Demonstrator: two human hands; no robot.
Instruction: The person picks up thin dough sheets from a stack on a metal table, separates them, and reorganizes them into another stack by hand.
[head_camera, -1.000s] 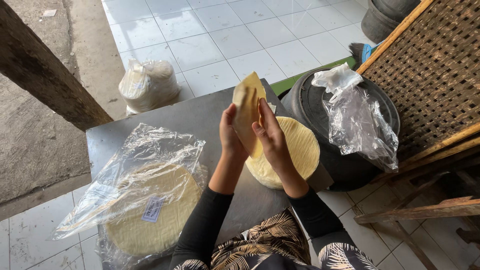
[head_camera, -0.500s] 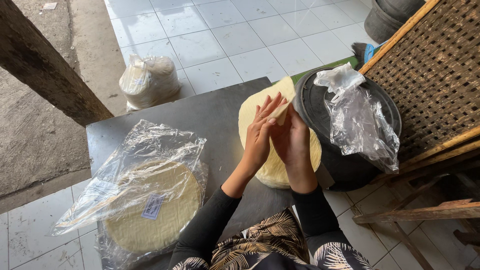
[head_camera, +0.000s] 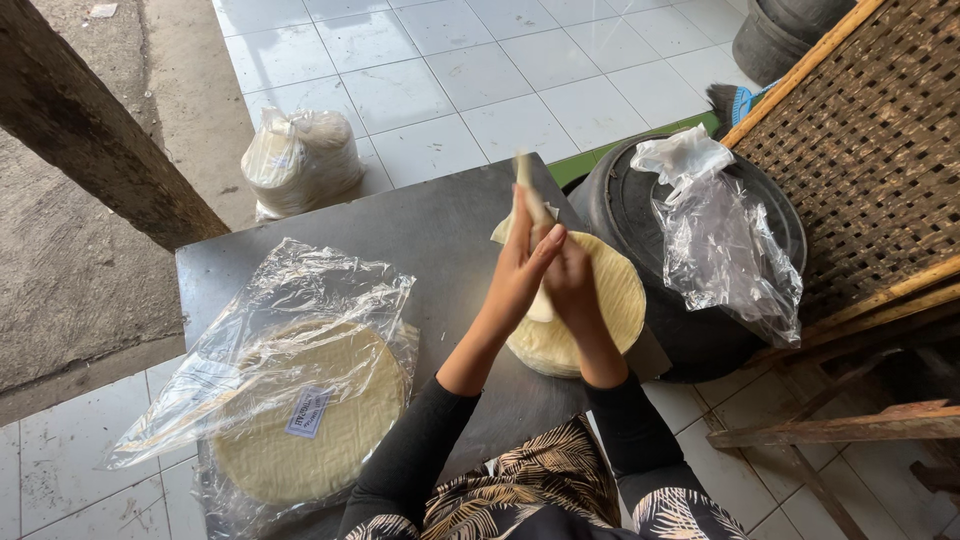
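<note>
The left hand (head_camera: 517, 265) and right hand (head_camera: 572, 283) press palm to palm around a pale rolled sheet (head_camera: 530, 192), which sticks up above the fingertips and shows again below the palms. Both hands are closed flat on it, fingers straight. Directly beneath them lies a stack of round sheets (head_camera: 600, 310) on the dark metal table (head_camera: 400, 230). To the left sits a clear plastic bag (head_camera: 290, 390) holding more round sheets. A black drum (head_camera: 640, 200) with crumpled plastic (head_camera: 715, 230) stands to the right.
</note>
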